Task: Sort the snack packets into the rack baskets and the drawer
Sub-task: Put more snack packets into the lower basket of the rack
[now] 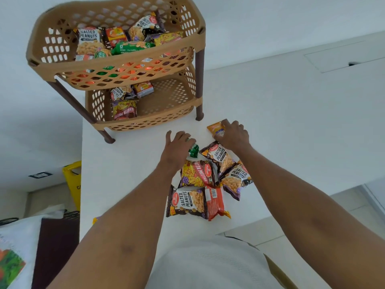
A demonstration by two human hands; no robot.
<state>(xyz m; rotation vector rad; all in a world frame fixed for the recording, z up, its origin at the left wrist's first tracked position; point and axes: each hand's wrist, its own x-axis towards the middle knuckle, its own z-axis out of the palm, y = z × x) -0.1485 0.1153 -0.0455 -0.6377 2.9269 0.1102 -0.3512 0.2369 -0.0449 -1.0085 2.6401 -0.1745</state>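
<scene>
A tan two-tier rack stands at the back of the white table (125,174). Its top basket (116,64) holds several packets and its lower basket (150,123) holds three. Several loose packets lie in front of me: salted peanuts packs (219,156) (235,179) (187,202), a Khatta Meetha pack (195,174) and a red pack (215,203). My left hand (177,148) is closed over the top of a crumpled green packet (194,151). My right hand (234,135) grips an orange packet (216,129) just behind the pile.
The table's left edge runs down near the rack's front leg (109,139). Beyond it stands a yellow floor sign (73,180). A yellow packet corner (95,220) peeks out beside my left forearm. A flat white panel with a dark notch (343,58) sits far right.
</scene>
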